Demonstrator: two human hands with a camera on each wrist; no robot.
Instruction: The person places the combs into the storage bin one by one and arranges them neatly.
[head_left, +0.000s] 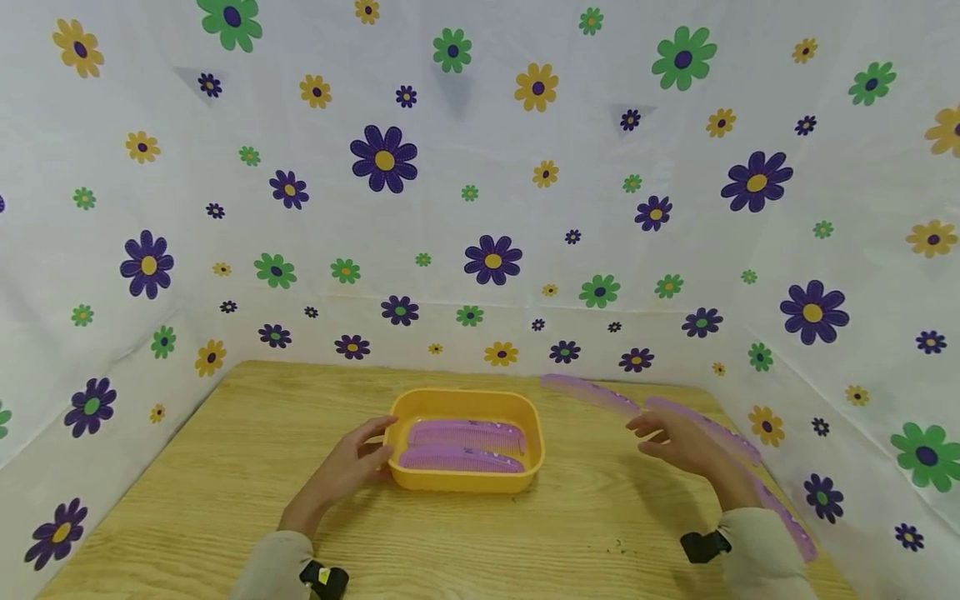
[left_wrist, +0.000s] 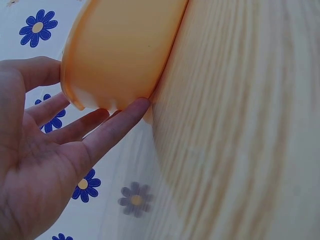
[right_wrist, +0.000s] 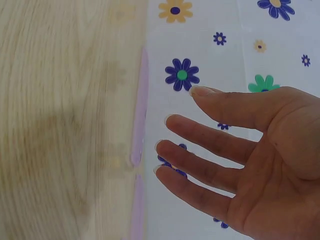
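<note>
My left hand [head_left: 347,471] is at the left end of a yellow plastic basket [head_left: 461,482]. In the left wrist view its fairly straight fingers [left_wrist: 117,127] touch the basket's outer wall and rim. Two purple combs lie side by side inside: a back comb [head_left: 467,433] and a front comb [head_left: 461,460]. My right hand [head_left: 686,442] hovers over the table's right side with loosely bent fingers and nothing in them. It overlaps a purple comb [head_left: 720,429] in the head view, while the right wrist view shows a gap between fingertips and comb [right_wrist: 140,110].
Another purple comb [head_left: 588,392] lies at the back right of the wooden table [head_left: 300,417]. A third loose comb [head_left: 787,521] lies along the right edge, partly behind the right forearm. White flowered sheeting [head_left: 450,233] walls the table at the back and sides.
</note>
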